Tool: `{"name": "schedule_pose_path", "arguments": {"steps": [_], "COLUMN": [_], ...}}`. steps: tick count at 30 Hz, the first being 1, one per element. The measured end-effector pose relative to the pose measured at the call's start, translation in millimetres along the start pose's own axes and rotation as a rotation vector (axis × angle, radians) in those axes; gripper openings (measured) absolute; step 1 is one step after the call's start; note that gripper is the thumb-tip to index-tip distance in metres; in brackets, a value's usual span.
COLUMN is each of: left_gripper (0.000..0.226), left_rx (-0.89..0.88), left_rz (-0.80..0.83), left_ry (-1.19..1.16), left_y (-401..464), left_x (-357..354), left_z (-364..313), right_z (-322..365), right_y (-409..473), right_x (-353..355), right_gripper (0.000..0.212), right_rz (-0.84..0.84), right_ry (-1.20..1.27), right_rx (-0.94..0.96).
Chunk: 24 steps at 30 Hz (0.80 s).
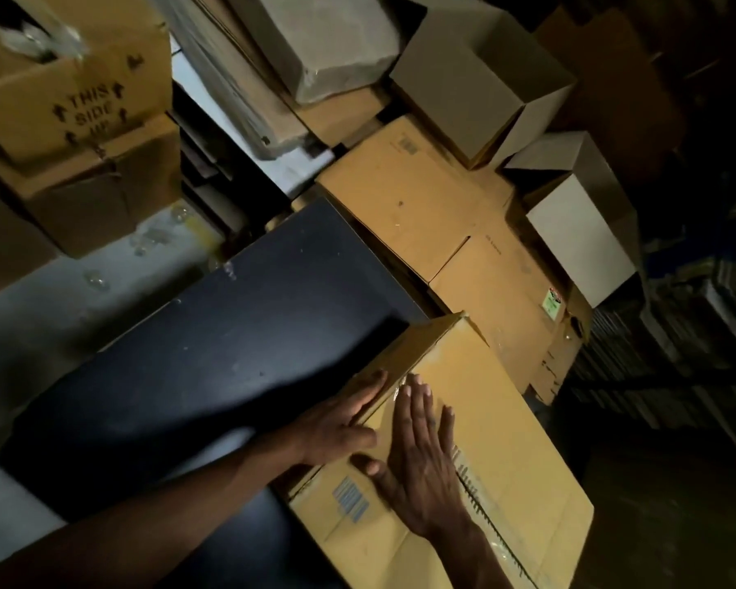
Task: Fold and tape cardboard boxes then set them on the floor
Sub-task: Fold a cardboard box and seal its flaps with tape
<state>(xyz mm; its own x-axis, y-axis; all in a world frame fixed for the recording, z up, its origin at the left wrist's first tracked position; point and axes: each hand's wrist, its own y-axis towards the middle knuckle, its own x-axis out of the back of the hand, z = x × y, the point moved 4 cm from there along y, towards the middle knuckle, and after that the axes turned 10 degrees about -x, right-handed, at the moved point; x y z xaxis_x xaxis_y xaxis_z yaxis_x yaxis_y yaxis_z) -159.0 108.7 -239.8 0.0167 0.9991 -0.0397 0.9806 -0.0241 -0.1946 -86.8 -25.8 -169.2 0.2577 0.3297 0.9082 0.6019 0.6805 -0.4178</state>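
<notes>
1. Dim storeroom, seen from a head-worn camera tilted down over a dark table [213, 354].
2. Folded yellow-brown cardboard box [498, 469] sat at the table's right edge, top face up, a strip of clear tape [481, 499] running along its centre seam.
3. Left hand [336, 423] lay flat against the box's upper left edge, fingers straight and together, palm pressing the side, thumb resting on the top.
4. Right hand [421, 465] lay flat on the box top, fingers straight and slightly spread, fingertips at the glossy tape near the far end of the seam; nothing gripped by either hand.
5. Both forearms reached in from the lower left, bare.
6. Blue-and-white printed label [349, 499] showed on the box top, just beside the right hand's thumb.
7. Beyond the box, flat cardboard sheets [421, 197] lay stacked, one carrying a small green sticker [552, 304].
8. Two pale open cartons [481, 82] stood farther back on the right.
9. Upper left held a brown carton printed "THIS SIDE UP" [90, 108] with arrows, stacked on another.
</notes>
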Motion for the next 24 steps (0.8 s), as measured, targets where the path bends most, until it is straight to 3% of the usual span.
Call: {"name": "schedule_pose_path", "arguments": {"steps": [10, 14, 17, 20, 24], "left_gripper": [0.097, 0.097, 0.079, 0.053, 0.05], "left_rx": [0.052, 0.116, 0.069, -0.048, -0.165], "left_rz": [-0.06, -0.018, -0.074, -0.285, -0.301], "left_ry": [-0.031, -0.04, 0.136, 0.521, 0.768], "left_y": [2.4, 16.1, 38.7, 55.8, 60.5], "left_x": [3.7, 22.2, 37.1, 49.8, 15.2], "left_z": [-1.2, -5.8, -30.7, -78.0, -122.0], "right_z": [0.8, -19.5, -61.1, -114.1, -171.4], "right_y": [-2.5, -13.3, -35.9, -71.9, -118.8], "right_x": [2.8, 20.9, 20.6, 14.3, -4.2], "right_gripper": [0.101, 0.092, 0.077, 0.078, 0.082], "right_rz": [0.011, -0.037, -0.064, -0.11, -0.147], "right_ry": [0.033, 0.153, 0.253, 0.439, 0.495], "right_rx": [0.057, -0.045, -0.188, -0.382, -0.564]}}
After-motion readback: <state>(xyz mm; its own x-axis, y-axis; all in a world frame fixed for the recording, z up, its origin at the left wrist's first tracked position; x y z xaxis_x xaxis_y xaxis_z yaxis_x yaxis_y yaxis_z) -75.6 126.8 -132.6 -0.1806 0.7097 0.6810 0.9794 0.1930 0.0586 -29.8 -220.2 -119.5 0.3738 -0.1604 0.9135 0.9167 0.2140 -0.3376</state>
